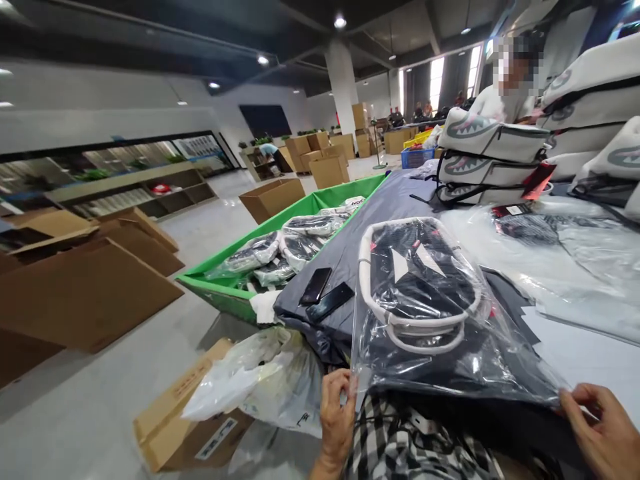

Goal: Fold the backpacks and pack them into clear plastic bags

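Observation:
A black backpack (pixel 417 270) with white trim lies flat inside a clear plastic bag (pixel 480 373) on the dark-covered table. Two pale angular patches show on the backpack's upper face. My left hand (pixel 337 417) pinches the bag's near left corner. At the near right corner, my right hand (pixel 603 423) holds the bag's edge between thumb and fingers. The bag's near edge is stretched between both hands, just above a black-and-white checked garment at the bottom of the view.
Two phones (pixel 323 293) lie left of the bag. A green bin (pixel 215 280) beside the table holds several bagged backpacks. Stacked grey backpacks (pixel 493 157) with shark-mouth prints stand at the back right, near a person (pixel 505 100). Cardboard boxes (pixel 100 287) cover the left floor.

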Demonstrator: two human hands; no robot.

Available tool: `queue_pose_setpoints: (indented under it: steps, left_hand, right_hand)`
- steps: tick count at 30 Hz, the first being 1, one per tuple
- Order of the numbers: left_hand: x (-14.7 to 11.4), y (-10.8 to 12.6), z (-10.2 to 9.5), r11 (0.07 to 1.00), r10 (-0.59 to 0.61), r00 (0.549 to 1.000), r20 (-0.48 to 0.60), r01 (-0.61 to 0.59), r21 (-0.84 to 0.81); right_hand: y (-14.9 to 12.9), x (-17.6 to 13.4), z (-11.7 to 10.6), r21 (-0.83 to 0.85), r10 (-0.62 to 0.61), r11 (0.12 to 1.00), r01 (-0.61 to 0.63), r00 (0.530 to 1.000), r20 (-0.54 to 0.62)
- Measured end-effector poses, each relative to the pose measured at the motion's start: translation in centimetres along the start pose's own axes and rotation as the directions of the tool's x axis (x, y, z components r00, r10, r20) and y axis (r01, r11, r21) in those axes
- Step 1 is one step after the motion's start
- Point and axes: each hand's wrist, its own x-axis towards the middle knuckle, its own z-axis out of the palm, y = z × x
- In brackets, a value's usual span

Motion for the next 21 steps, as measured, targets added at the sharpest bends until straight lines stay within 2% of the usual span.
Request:
queue_pose_setpoints:
  steps: [1,3,5,6,7,8,10,12,13,15,19,21]
  left_hand:
    - [0.0,0.4,0.1,0.998,-0.042,0.999,-0.002,0.042,-0.050]
    - [0.8,0.9,0.3,0.970,-0.209,0.973,-0.096,0.194,-0.147]
    - [1.9,0.9,0.3,0.892,-0.430,0.876,-0.220,0.375,-0.253]
    - [2.2,0.8,0.2,0.851,-0.510,0.827,-0.238,0.444,-0.282]
    - [2.2,0.7,0.0,0.826,-0.552,0.801,-0.230,0.488,-0.283]
    - [2.1,0.6,-0.3,0.823,-0.559,0.802,-0.211,0.504,-0.264]
    - [1.4,0.4,-1.1,0.863,-0.494,0.855,-0.157,0.461,-0.207]
    - [0.6,0.1,-2.0,0.903,-0.411,0.904,-0.119,0.385,-0.193]
    - [0.4,0.0,-2.4,0.907,-0.397,0.912,-0.101,0.373,-0.194]
    - [0.2,-0.4,-3.0,0.894,-0.432,0.898,-0.077,0.416,-0.168]
    - [0.2,-1.2,-3.4,0.846,-0.531,0.846,-0.041,0.527,-0.083]
    - [0.0,-1.2,-3.5,0.827,-0.561,0.828,0.010,0.561,-0.042]
  right_hand:
    - [-1.2,0.0,-0.2,0.026,0.054,0.998,-0.054,0.998,0.010]
    - [-3.0,0.0,-0.6,0.044,0.106,0.993,-0.108,0.993,0.047]
    - [-3.9,-0.3,-1.3,-0.014,0.081,0.997,-0.080,0.993,0.083]
    - [-4.0,-0.6,-1.7,-0.064,0.061,0.996,-0.056,0.995,0.081]
    - [-4.1,-0.9,-2.0,-0.118,0.038,0.993,-0.032,0.998,0.052]
    - [-4.0,-1.2,-2.3,-0.171,0.011,0.985,-0.009,1.000,0.010]
    - [-4.0,-1.6,-2.4,-0.245,-0.042,0.969,0.028,0.998,-0.052]
    - [-4.3,-1.7,-2.1,-0.222,-0.072,0.973,0.066,0.997,-0.020]
    - [-4.4,-1.6,-1.9,-0.178,-0.072,0.981,0.073,0.997,0.016]
    - [-4.8,-1.5,-1.8,-0.106,-0.056,0.992,0.062,0.997,0.060]
    - [-4.6,-1.6,-3.0,-0.142,-0.029,0.989,0.026,0.999,-0.014]
    - [-4.2,-1.8,-4.0,-0.129,0.047,0.991,-0.043,0.998,0.029]
